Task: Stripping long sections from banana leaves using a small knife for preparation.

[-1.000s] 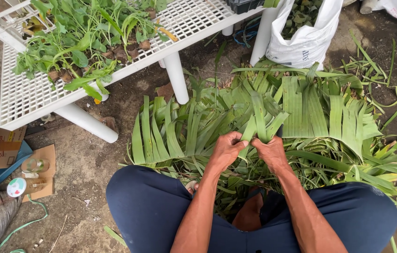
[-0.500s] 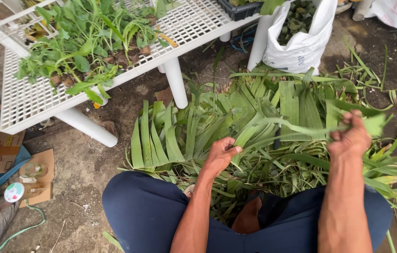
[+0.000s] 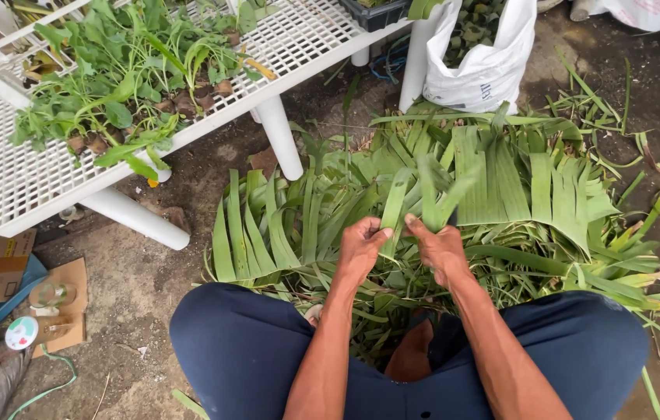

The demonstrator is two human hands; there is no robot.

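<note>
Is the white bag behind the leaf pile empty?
No. The white bag stands open with dark green leaves showing inside its mouth, beside the white rack's leg.

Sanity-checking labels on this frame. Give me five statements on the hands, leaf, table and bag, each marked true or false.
1. Both hands grip the same green leaf strip: the left hand and the right hand pinch the leaf strip. True.
2. The hands are far apart, one at each knee. False: they sit close together, over the leaf pile.
3. The white slatted table carries small green plants. True.
4. The white bag lies flat and empty. False: it stands open with greenery inside.
5. The leaf pile lies on the table. False: it lies on the ground in front of the person's knees.
</note>
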